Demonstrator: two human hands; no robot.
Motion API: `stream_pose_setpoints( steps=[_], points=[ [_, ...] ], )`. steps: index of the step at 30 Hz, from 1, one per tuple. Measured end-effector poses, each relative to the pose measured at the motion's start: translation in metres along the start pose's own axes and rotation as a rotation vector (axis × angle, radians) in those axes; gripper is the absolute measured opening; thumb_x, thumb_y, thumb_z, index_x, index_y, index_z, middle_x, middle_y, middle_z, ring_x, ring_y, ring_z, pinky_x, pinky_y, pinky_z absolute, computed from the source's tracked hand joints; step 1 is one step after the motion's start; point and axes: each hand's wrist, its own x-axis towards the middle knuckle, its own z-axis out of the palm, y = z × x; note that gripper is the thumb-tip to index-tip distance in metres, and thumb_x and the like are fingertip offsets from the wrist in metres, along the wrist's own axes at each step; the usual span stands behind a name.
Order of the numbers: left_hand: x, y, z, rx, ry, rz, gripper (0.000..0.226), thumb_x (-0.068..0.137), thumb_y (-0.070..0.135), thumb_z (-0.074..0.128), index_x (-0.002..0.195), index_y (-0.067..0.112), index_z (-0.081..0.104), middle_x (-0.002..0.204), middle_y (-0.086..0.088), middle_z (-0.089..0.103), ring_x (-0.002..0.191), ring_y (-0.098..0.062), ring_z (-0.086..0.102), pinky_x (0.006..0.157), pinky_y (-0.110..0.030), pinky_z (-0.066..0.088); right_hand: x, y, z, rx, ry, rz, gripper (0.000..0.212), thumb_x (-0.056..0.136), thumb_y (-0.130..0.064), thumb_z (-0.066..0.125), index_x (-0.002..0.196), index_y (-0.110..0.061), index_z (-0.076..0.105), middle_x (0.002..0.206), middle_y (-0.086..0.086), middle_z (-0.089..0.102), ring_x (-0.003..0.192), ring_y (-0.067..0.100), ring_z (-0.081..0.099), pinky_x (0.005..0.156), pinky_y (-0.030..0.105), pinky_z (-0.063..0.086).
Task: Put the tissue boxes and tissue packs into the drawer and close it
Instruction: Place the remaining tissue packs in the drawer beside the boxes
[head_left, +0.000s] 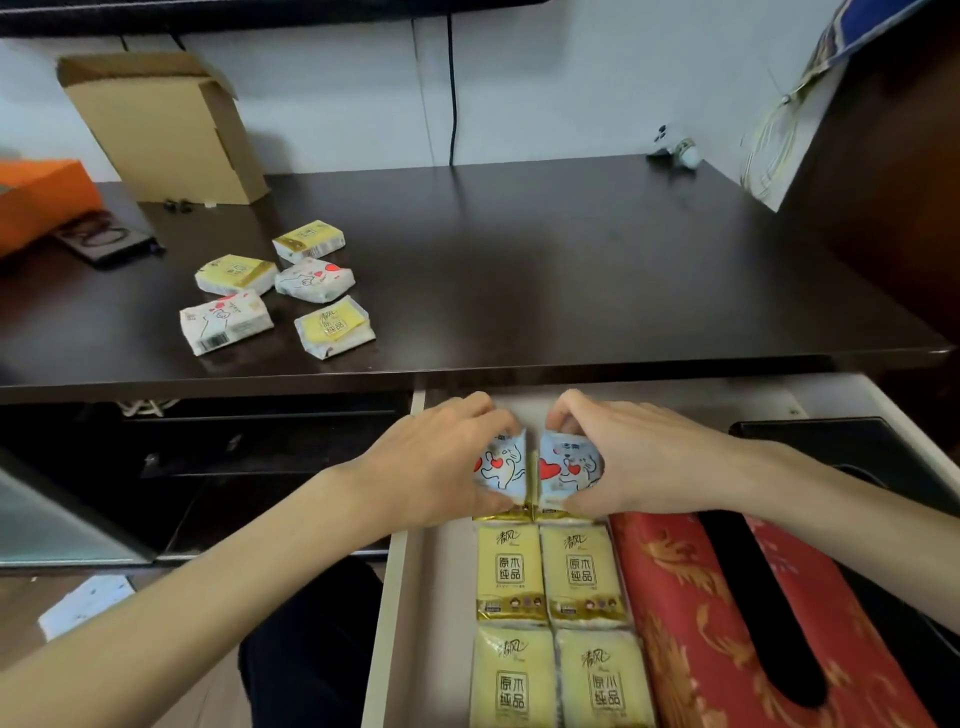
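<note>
Yellow packs (511, 571) with gold bands are seen; red hearts are printed on white-blue packs (569, 467); red box (675, 597) is gold-patterned; surface (571, 249) is dark brown.

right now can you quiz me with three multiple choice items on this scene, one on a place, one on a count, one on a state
1. Where does the red tissue box lie?
A. on the desk top
B. in the drawer, right of the yellow packs
C. on the floor

2. How many tissue packs lie on the desk?
A. two
B. five
C. eight

3. What state is the drawer in?
A. pulled open
B. shut
C. taken out and set on the desk

Answers:
1 B: the box lies inside the drawer beside the rows of yellow packs.
2 B: five loose packs sit in a cluster on the left part of the desk.
3 A: its inside shows, and the left hand and right hand each lower a heart-print pack into it.
</note>
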Motion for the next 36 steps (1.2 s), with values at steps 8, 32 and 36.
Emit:
stream_pose_setpoints(
  steps=[8,32,36],
  points=[
    [0.002,0.006,0.015,-0.03,-0.008,-0.042,0.073,0.071,0.057,0.077,0.133,0.034,0.045,0.118,0.014,0.051,0.105,-0.007,0.052,0.069,-0.017,0.042,0.008,0.0,0.016,0.015,0.032,0.022,0.086,0.069,-0.044,0.079,0.14,-0.037,0.032,0.127,-0.014,0.058,0.105,0.012,0.06,0.082,0.036,0.055],
    [-0.046,-0.039,-0.064,-0.16,0.355,-0.166,0.042,0.087,0.062,0.052,0.12,0.038,0.059,0.11,0.022,0.065,0.102,0.005,0.06,0.085,-0.031,0.054,0.032,-0.034,-0.043,0.301,0.526,-0.247,0.023,0.087,-0.051,0.059,0.098,-0.036,0.071,0.095,-0.026,0.069,0.091,-0.003,0.066,0.071,0.021,0.047],
    [-0.059,-0.09,-0.093,-0.125,0.466,-0.337,0.031,0.09,0.05,0.057,0.115,0.033,0.066,0.105,0.018,0.069,0.096,0.002,0.062,0.082,-0.03,0.055,0.093,-0.067,-0.06,0.275,0.47,-0.298,0.02,0.092,-0.049,0.062,0.107,-0.037,0.068,0.102,-0.024,0.064,0.091,-0.01,0.059,0.075,0.027,0.047]
  ],
)
